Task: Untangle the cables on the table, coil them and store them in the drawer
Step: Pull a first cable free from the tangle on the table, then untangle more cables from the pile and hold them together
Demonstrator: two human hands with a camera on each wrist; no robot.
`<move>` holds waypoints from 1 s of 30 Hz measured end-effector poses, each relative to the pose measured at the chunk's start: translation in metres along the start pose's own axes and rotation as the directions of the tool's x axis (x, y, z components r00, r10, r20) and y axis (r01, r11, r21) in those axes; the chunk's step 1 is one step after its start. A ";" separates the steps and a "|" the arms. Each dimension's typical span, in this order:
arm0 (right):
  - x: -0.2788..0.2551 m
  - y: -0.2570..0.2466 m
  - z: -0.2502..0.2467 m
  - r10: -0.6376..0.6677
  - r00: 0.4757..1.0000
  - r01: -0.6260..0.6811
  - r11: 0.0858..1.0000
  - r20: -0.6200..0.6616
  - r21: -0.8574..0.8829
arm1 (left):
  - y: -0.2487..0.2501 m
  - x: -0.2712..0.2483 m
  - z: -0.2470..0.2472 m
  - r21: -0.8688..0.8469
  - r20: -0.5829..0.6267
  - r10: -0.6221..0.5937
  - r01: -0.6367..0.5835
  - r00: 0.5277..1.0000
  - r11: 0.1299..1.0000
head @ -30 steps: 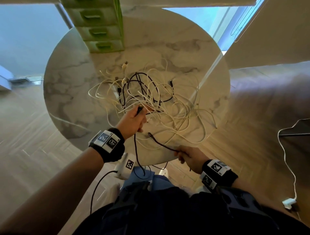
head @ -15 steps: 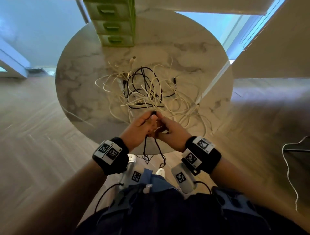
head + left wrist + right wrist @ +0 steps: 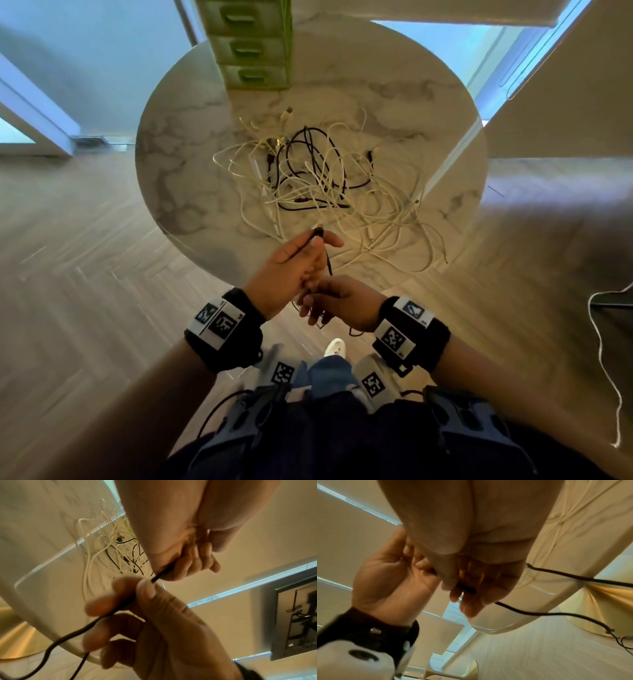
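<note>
Your left hand (image 3: pixel 291 263) pinches the black cable (image 3: pixel 329 265) just behind its connector (image 3: pixel 318 233); your right hand (image 3: pixel 337 303) has thumb and fingers closed on the same cable just below, at the near edge of the marble table (image 3: pixel 191 144). Keep the plug end fixed in the left and feed even loops with the right, no twist. The tail hangs off the edge toward the floor; I can't tell whether it's fully clear of the tangled pile (image 3: pixel 325 181), so draw slowly. White cables (image 3: pixel 394 219) sprawl right beside your hands and could snag. The green drawer unit (image 3: pixel 253 51) sits at the far edge, drawers closed.
</note>
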State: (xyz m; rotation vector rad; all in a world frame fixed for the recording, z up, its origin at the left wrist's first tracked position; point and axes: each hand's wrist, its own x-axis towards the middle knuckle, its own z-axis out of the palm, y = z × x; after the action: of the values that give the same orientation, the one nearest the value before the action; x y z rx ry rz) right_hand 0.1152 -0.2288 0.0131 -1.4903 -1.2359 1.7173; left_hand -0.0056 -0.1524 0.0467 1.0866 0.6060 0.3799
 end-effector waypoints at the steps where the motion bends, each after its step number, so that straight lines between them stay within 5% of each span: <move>1: 0.000 0.002 0.005 0.007 1.000 -0.008 1.000 -0.020 -0.030 | 0.002 -0.002 -0.003 -0.023 0.021 0.005 -0.004 1.000 1.000; 7: -0.005 0.065 0.044 0.183 0.975 -0.212 0.932 -0.124 -0.294 | 0.033 -0.029 -0.035 -0.155 0.099 0.126 -0.110 0.987 0.982; 11: -0.014 0.126 0.067 0.387 0.912 -0.391 0.721 -0.136 -0.572 | 0.054 -0.047 -0.061 -0.169 0.136 0.200 -0.176 0.970 0.970; 14: -0.012 0.118 0.072 0.221 0.913 -0.382 0.754 -0.342 -0.534 | 0.054 -0.055 -0.071 -0.094 0.144 0.162 -0.149 0.976 0.984; 17: 0.005 0.082 0.054 -0.075 0.779 -0.304 0.824 -0.622 -0.479 | 0.042 -0.062 -0.070 0.045 0.115 0.092 -0.098 0.989 0.994; 19: 0.021 0.066 0.039 -0.040 0.756 -0.347 0.823 -0.654 -0.451 | 0.033 -0.067 -0.068 0.137 0.113 0.053 -0.068 0.992 0.988; 25: 0.009 0.061 0.069 -0.084 0.869 -0.223 0.813 -0.488 -0.538 | 0.030 -0.069 -0.068 0.089 0.135 -0.006 -0.006 0.991 0.996; 28: -0.004 0.069 0.087 0.160 0.931 -0.330 0.754 -0.328 -0.568 | 0.030 -0.063 -0.067 0.063 0.150 0.012 -0.021 0.989 0.998; 30: -0.004 0.049 0.088 0.107 0.934 -0.276 0.824 -0.341 -0.496 | 0.028 -0.059 -0.063 0.081 0.151 0.016 -0.029 0.988 0.996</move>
State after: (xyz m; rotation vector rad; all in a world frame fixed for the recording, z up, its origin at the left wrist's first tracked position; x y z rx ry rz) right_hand 0.0396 -0.2783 -0.0313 -2.1823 -1.5123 1.2301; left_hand -0.0911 -0.1294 0.0668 1.1907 0.4795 0.2917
